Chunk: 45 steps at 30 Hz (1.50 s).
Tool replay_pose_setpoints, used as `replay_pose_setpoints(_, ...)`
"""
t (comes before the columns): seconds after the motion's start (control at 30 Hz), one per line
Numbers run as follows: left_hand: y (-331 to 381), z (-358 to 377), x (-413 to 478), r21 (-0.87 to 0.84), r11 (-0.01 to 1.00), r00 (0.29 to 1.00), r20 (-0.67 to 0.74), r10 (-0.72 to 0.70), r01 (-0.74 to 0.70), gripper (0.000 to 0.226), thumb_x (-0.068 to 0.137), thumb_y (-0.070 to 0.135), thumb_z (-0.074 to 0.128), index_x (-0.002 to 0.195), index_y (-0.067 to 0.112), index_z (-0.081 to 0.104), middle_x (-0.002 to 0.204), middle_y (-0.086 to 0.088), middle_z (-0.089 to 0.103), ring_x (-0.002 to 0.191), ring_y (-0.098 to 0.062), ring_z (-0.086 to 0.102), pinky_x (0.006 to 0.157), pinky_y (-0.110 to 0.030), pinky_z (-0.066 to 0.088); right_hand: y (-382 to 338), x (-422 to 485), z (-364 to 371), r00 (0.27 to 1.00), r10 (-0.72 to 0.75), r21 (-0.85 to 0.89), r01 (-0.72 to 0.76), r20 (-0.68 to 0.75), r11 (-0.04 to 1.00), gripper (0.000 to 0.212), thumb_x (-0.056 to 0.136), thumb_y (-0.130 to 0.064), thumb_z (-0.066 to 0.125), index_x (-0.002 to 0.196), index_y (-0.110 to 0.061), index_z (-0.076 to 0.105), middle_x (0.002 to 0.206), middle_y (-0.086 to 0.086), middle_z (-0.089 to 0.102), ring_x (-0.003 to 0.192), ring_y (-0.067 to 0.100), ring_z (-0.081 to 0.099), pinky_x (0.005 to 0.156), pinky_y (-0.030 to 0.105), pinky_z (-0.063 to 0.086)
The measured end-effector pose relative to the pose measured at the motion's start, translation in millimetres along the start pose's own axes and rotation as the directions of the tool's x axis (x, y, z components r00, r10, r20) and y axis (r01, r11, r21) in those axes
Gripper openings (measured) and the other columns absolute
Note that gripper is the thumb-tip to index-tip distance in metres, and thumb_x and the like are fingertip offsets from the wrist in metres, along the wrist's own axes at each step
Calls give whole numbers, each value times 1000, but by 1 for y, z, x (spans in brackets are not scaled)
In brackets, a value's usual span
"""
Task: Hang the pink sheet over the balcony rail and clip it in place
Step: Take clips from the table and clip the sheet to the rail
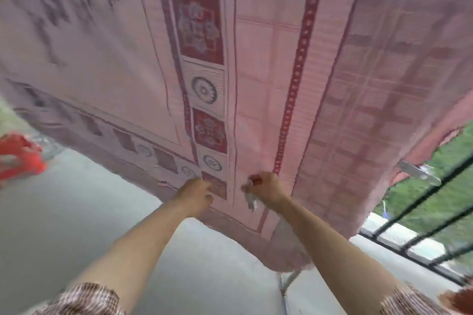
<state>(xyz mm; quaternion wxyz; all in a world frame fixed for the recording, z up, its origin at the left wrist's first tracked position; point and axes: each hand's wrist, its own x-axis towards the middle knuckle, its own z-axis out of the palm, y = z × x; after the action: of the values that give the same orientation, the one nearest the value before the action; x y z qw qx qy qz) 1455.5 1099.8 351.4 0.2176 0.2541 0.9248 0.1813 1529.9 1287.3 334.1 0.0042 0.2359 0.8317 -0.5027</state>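
Pink sheet (256,64) fills most of the view, draped from an upper edge at the top of frame and hanging down toward me; whatever carries it up there is covered by cloth, so I cannot confirm it is the rail itself. Lower hem runs slanted from left to right, its lowest fold bunched near a white support (288,281) below my right forearm. Dark balcony railing (419,215) shows at lower right with greenery behind; grey floor (76,212) below; a red-orange object (20,153) at far left, blurred, not identified. One pale clip (419,172) already sits at the sheet's right edge. Judgement: draping is done, clipping is the step in hand. My left hand (195,193) presses flat on the cloth near the hem beside the patterned band, fingers spread, nothing enclosed. My right hand (267,186) is closed round a small whitish clip (249,195) with a red part at the top, held against the sheet just right of the left hand; whether its jaws bite the cloth is not resolvable. Next move, as I judge it: hold the cloth taut with the left, squeeze the clip open, seat it over the fabric, release, then tug to test
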Motion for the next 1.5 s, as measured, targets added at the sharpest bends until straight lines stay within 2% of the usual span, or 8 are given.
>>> replay_pose_setpoints(0.23,-100,-121,40,-202,973,956,-245,-159,110,27,93,20,51,116,12,64,119,-1,60,114,-24,55,84,-23,41,-160,109,83,974,-167,169,141,151,975,5,74,5,71,78,7,68,74,15,60,71,22,56,70,33,46)
replay_pose_setpoints(0.4,-189,-208,92,-355,924,908,-327,-263,140,30,92,18,53,119,13,64,129,-5,60,117,-21,55,96,-26,40,-262,185,152,937,-276,236,225,214,945,17,74,7,70,77,-7,61,73,6,63,74,23,62,84,44,55)
replay_pose_setpoints(0.57,-268,-284,131,-564,819,850,-375,-369,107,28,94,14,51,118,9,65,121,-6,63,113,-22,57,88,-25,42,-352,253,214,903,-343,81,334,258,939,41,38,-34,78,74,-18,67,77,3,74,83,28,72,83,49,57)
replay_pose_setpoints(0.77,-386,-364,153,-683,720,775,-384,-502,128,10,87,22,53,78,18,56,80,-3,49,75,-17,44,63,-28,29,-457,323,331,868,-380,204,329,319,922,29,53,-18,78,77,-16,62,84,5,66,87,25,63,86,47,53)
replay_pose_setpoints(0.97,-525,-442,166,-776,610,705,-343,-620,160,11,83,19,60,74,12,61,61,-1,45,57,-17,40,57,-24,30,-553,386,465,861,-403,347,291,311,891,20,67,-4,79,80,-8,65,79,13,69,69,22,63,80,41,57)
replay_pose_setpoints(1.2,-692,-527,170,-947,321,723,-214,-657,12,20,81,28,65,93,11,69,99,-2,69,86,-17,58,72,-29,48,-661,427,631,901,-280,612,21,331,791,10,77,8,65,86,4,68,83,24,66,66,25,64,62,22,58)
replay_pose_setpoints(1.4,-788,-605,183,-942,98,684,-302,-664,-321,11,89,28,64,87,17,68,70,8,70,56,-4,62,52,-17,47,-733,456,734,862,-260,548,-25,436,836,19,78,5,67,96,8,68,73,14,60,55,15,55,51,18,50)
replay_pose_setpoints(1.5,-838,-634,196,-931,70,662,-306,-684,-358,10,88,27,65,89,17,67,76,5,69,69,-7,65,60,-21,50,-756,483,775,809,-285,411,60,513,909,15,73,-9,77,87,-3,75,66,5,57,54,13,49,53,23,41)
